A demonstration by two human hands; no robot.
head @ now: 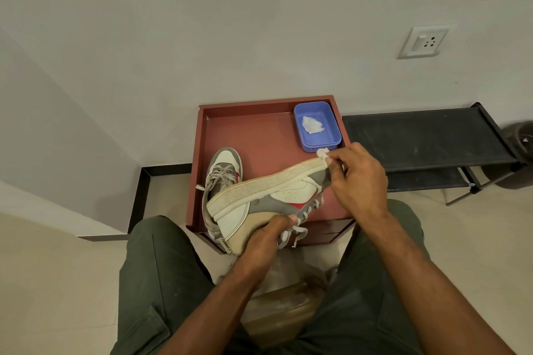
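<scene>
My left hand [266,235] grips a grey, white and red sneaker [259,199] by its heel and ankle, holding it on its side with the pale sole edge turned up. My right hand [357,176] pinches a small white wad of tissue [323,153] against the toe end of the sole. The second sneaker [223,168] of the pair stands upright on the red-brown tray-top table [259,130], behind the held shoe. A blue plastic box [317,127] with a white crumpled wad inside sits at the table's back right corner.
A black low shoe rack [427,138] stands to the right of the table, with a dark round bin [519,141] beyond it. A wall with a socket [424,42] is behind. My knees in green trousers flank the table's front edge.
</scene>
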